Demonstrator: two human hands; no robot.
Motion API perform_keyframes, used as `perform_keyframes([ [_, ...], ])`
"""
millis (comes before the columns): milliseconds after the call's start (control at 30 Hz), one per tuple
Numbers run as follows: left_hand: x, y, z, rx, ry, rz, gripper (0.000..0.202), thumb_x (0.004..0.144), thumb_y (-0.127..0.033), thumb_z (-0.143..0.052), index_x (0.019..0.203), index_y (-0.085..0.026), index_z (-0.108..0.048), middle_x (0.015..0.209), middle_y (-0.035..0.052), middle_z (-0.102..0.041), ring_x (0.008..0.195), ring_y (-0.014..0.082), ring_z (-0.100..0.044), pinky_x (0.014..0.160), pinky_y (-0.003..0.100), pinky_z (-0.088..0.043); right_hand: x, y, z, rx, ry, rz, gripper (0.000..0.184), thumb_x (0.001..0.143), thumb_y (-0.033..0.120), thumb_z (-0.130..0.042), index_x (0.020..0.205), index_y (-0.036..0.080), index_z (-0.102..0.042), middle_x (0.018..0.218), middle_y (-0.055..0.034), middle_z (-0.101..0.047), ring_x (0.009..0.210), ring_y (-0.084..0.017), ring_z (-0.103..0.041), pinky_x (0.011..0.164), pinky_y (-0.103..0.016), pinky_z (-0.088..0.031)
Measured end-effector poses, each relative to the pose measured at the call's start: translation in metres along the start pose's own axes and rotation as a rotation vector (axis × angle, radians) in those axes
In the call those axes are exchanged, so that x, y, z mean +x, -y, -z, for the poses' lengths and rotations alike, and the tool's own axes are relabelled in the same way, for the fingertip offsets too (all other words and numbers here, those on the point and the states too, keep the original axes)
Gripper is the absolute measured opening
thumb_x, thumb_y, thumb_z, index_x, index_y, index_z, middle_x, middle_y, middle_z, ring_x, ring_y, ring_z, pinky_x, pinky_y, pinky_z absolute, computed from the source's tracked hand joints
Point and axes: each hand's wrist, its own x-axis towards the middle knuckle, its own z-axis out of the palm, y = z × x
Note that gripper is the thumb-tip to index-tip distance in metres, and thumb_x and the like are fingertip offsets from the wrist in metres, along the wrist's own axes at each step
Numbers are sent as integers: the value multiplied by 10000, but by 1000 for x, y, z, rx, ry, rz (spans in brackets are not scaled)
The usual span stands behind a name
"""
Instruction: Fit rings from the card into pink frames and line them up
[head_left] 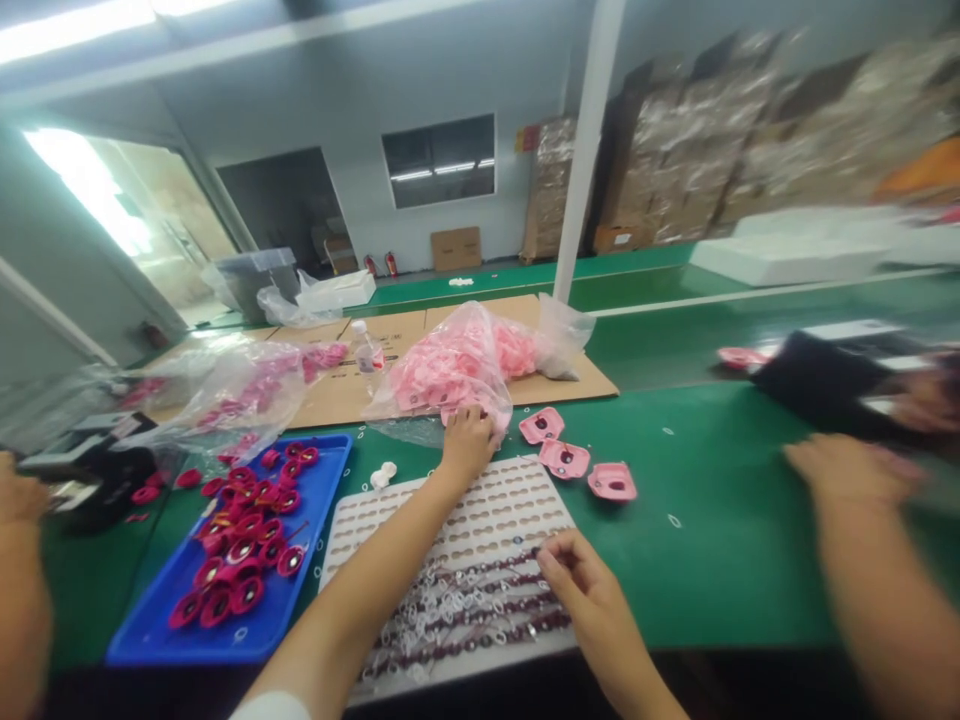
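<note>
My left hand (471,440) reaches across the white slotted tray (487,500), its fingers curled down at the mouth of a clear plastic bag of pink plastic parts (450,365). The fingertips are hidden, so what they grip cannot be made out. At the tray's right edge my right hand (589,580) pinches a small dark part (536,552) between thumb and finger. Rows of small dark parts with wires and clear rings (465,610) fill the tray's near half. Several pink casings (564,459) lie beyond its upper right corner.
A blue tray (341,470) with magenta round parts (244,550) stands left. Behind are flat cardboard (330,405), a bottle (366,350) and a bag of magenta parts (255,390). Other people's hands work at the left (19,500) and right (847,470) edges, beside dark devices.
</note>
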Motion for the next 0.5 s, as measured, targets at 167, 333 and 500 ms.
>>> perform_keyframes([
  [167,-2,8,17,-175,-76,104,151,730,-227,-437,836,-148,-510,952,89,-508,921,206,-464,837,390,-327,-4,15,6,-10,-16,19,149,659,392,-496,595,270,-441,545,-12,-391,488,-142,-378,476,-319,-284],
  [333,-61,16,52,-425,-118,216,182,747,-203,-404,890,-123,-483,840,66,-562,699,124,-557,634,271,-472,-8,42,-5,-91,84,84,100,709,353,-467,670,261,-458,612,-21,-456,553,-153,-421,523,-313,-329],
  [500,-144,-11,81,-710,-153,262,251,741,-251,-419,968,-171,-489,915,40,-551,769,123,-544,660,260,-490,-17,64,-49,-292,88,316,164,765,351,-384,736,226,-486,662,-24,-498,609,-159,-452,595,-301,-361],
])
